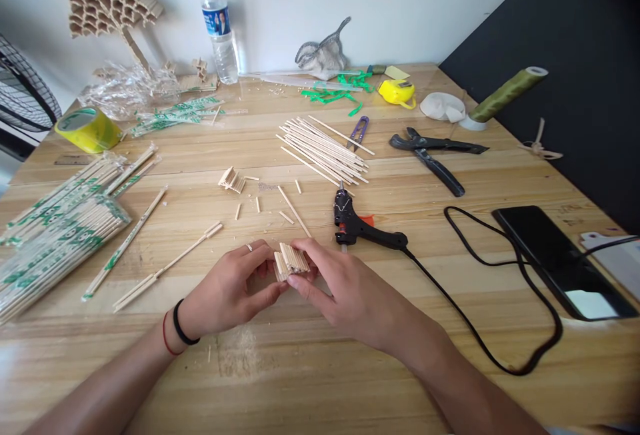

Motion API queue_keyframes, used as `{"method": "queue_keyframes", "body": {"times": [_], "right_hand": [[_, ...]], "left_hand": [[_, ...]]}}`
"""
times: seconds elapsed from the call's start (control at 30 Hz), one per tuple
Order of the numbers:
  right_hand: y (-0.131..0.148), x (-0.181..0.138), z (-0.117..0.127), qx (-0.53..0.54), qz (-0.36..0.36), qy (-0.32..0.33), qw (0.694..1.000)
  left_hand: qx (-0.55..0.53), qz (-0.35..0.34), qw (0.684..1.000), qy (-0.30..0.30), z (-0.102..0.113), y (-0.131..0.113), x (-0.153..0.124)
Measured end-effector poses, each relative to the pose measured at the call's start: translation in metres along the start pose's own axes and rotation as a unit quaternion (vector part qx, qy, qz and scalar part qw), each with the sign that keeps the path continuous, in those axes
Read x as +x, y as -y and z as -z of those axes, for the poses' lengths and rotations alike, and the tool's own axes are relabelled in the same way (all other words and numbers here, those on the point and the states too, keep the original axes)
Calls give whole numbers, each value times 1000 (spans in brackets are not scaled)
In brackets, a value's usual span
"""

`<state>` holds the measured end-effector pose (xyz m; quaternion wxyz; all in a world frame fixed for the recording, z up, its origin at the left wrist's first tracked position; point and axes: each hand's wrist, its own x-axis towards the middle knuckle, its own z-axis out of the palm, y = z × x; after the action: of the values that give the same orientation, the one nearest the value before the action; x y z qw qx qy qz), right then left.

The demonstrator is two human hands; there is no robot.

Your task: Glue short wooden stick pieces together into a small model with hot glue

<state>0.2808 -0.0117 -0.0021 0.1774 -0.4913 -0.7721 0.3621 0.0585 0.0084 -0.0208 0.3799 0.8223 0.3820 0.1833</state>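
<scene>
Between my two hands is a small block of short wooden stick pieces (293,260) set side by side. My left hand (231,283) pinches its left side, and my right hand (336,280) grips its right side. Just beyond them lie a loose thin stick (295,212) and several cut stubs (258,204). A little ribbed piece made of stick bits (233,180) rests farther off. The black glue gun (367,227) lies on its side, right of my right hand. Left of my left hand is a long jointed stick piece (167,267).
Wrapped chopsticks (60,242) fill the left side, near yellow tape (87,130). Bare sticks (323,152) lie mid-table beside purple snips (358,132). Black pliers (437,155), a phone (565,258) and the glue gun's cord (460,308) occupy the right. A bottle (219,28) stands behind.
</scene>
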Motion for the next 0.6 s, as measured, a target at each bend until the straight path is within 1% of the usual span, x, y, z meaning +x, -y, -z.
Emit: {"method": "queue_keyframes", "body": {"times": [0.3, 0.6], "right_hand": [[-1, -1, -1, -7, -1, 6, 1000], [2, -3, 1, -11, -3, 14, 1000]], "left_hand": [[-5, 6, 1000, 9, 0, -1, 0], [-1, -5, 1000, 1, 0, -1, 0]]}}
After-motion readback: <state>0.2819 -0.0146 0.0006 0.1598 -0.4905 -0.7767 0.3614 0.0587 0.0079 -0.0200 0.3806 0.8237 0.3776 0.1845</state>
